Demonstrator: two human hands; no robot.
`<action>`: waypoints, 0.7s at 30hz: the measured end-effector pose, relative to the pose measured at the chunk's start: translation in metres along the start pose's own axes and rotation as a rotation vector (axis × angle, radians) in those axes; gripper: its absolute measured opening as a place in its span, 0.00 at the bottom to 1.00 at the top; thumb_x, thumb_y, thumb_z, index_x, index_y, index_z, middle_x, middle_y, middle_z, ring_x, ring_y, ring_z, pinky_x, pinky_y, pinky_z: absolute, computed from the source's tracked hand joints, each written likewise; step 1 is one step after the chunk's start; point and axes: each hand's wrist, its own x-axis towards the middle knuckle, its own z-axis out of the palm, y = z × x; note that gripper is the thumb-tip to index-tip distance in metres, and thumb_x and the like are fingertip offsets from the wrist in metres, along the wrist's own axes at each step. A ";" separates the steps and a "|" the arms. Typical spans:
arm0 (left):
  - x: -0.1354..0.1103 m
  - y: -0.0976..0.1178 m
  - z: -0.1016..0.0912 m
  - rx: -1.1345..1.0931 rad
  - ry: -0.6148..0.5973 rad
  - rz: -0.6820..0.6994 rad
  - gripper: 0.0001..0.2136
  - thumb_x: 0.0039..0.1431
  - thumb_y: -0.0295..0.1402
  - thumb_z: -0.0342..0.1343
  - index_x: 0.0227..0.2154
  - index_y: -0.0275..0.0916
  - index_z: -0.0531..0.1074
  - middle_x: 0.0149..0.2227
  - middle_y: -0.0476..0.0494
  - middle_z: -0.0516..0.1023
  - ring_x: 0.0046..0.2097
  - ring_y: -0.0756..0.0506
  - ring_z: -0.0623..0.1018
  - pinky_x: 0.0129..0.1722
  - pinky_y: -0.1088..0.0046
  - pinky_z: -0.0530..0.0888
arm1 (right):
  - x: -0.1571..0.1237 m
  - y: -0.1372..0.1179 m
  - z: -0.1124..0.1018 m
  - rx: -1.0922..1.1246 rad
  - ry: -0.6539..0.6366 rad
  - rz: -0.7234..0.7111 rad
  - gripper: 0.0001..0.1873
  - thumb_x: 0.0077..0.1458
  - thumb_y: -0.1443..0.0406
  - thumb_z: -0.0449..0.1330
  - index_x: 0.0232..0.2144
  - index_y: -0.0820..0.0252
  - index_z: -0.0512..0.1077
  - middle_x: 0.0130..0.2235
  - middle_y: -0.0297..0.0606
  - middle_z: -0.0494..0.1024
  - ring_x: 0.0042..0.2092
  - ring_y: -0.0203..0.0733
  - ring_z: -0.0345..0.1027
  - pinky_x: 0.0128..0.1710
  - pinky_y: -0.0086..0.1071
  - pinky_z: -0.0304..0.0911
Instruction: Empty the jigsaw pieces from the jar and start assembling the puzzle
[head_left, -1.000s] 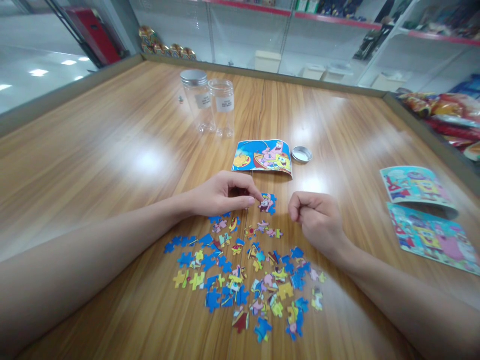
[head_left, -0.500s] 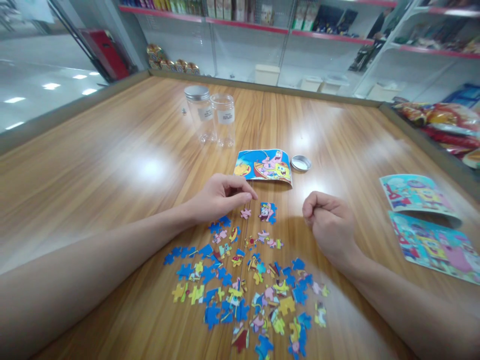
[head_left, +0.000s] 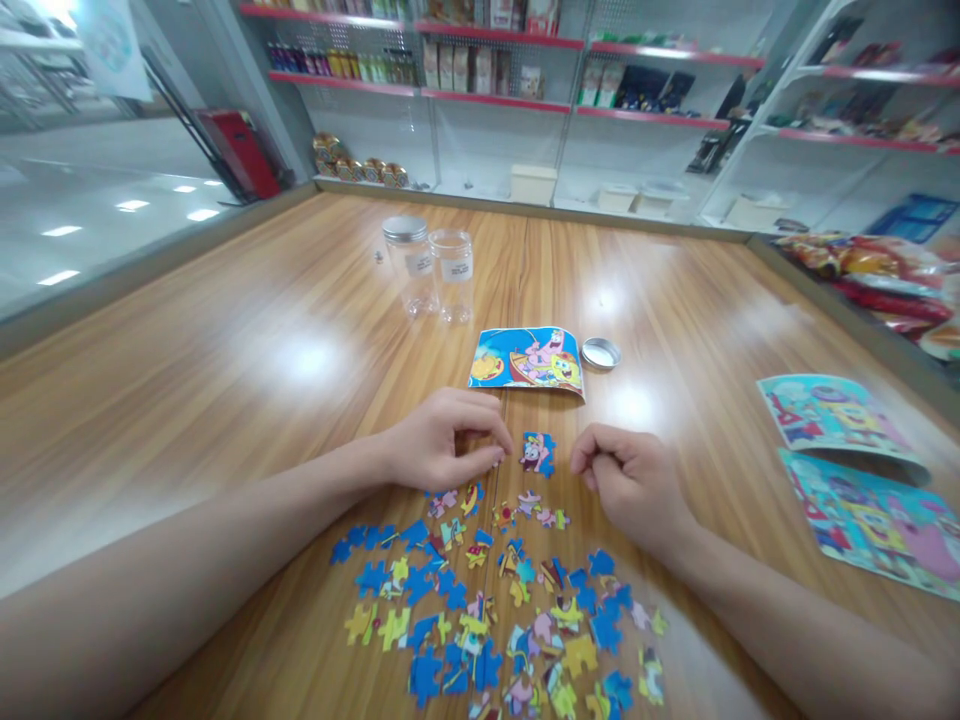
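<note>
Many loose jigsaw pieces point(head_left: 495, 610), blue, yellow and pink, lie scattered on the wooden table point(head_left: 225, 380) in front of me. A small joined cluster with a pink figure point(head_left: 538, 452) sits just beyond them. My left hand point(head_left: 439, 442) rests left of the cluster, with its thumb and fingers pinched on a small pink piece point(head_left: 495, 459) at the table surface. My right hand point(head_left: 630, 482) rests right of the cluster, curled into a loose fist. Nothing shows in it. A curled cartoon picture sheet point(head_left: 529, 360) lies just behind the cluster.
Two clear plastic jars stand farther back, one with a metal lid point(head_left: 407, 262) and one without a lid point(head_left: 454, 272). A loose metal lid point(head_left: 601, 352) lies beside the picture sheet. Two more picture sheets point(head_left: 862, 480) lie at the right. Snack bags point(head_left: 877, 270) and shelves border the table.
My left hand let go at the joined cluster, drew back, and has closed on the small pink piece. My right hand swung out right and came back. The camera tilted upward.
</note>
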 end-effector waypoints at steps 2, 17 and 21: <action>-0.002 0.001 0.001 0.038 -0.082 0.115 0.07 0.63 0.32 0.58 0.37 0.36 0.78 0.29 0.44 0.74 0.30 0.49 0.71 0.31 0.71 0.67 | 0.000 -0.001 0.001 -0.019 -0.024 -0.036 0.12 0.46 0.72 0.48 0.21 0.61 0.71 0.18 0.30 0.67 0.20 0.31 0.59 0.20 0.24 0.52; 0.000 0.003 0.004 0.065 -0.267 0.183 0.08 0.60 0.39 0.65 0.34 0.39 0.78 0.30 0.46 0.75 0.31 0.49 0.74 0.29 0.71 0.66 | 0.000 0.002 0.004 -0.039 -0.040 -0.072 0.13 0.48 0.73 0.48 0.21 0.61 0.71 0.17 0.29 0.66 0.19 0.31 0.59 0.20 0.24 0.52; 0.001 0.003 0.005 0.031 -0.269 0.169 0.07 0.61 0.37 0.64 0.33 0.39 0.76 0.30 0.46 0.76 0.32 0.49 0.75 0.30 0.72 0.67 | -0.001 0.003 0.006 -0.054 -0.066 -0.104 0.14 0.48 0.74 0.48 0.22 0.61 0.72 0.18 0.29 0.67 0.20 0.31 0.60 0.21 0.24 0.53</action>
